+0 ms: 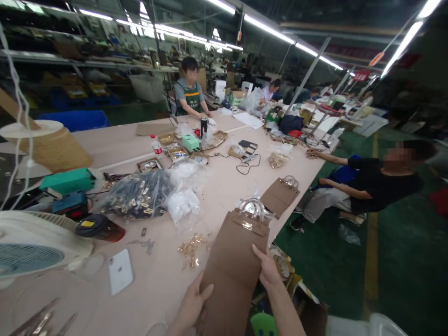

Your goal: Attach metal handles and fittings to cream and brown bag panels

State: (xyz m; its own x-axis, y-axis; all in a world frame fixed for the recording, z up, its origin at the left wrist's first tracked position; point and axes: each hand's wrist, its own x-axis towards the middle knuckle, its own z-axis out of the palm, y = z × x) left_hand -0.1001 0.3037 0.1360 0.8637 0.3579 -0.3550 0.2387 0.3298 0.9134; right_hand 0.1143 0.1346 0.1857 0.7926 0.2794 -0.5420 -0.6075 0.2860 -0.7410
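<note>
Both my hands hold a long brown handbag piece [233, 261], with a shiny metal clasp near its top and curved, shiny handles [255, 205] at the far end. My left hand [192, 298] grips its lower left edge, thumb on top. On the right edge, my right hand [270, 269] pinches it with the thumb on the face and the other fingers mostly hidden behind. Just beyond lies a second brown bag piece [280, 197] with similar handles. To the left of the held piece is a loose pile of small gold-coloured metal fittings [192, 249].
Left on the table are a white phone [121, 271], a dark bottle [101, 227], a fan [38, 247] and a plastic bag of fittings [140, 196]. One person [191, 91] stands across the table; another [378, 179] sits at the right. Boxes [304, 298] stand below the table edge.
</note>
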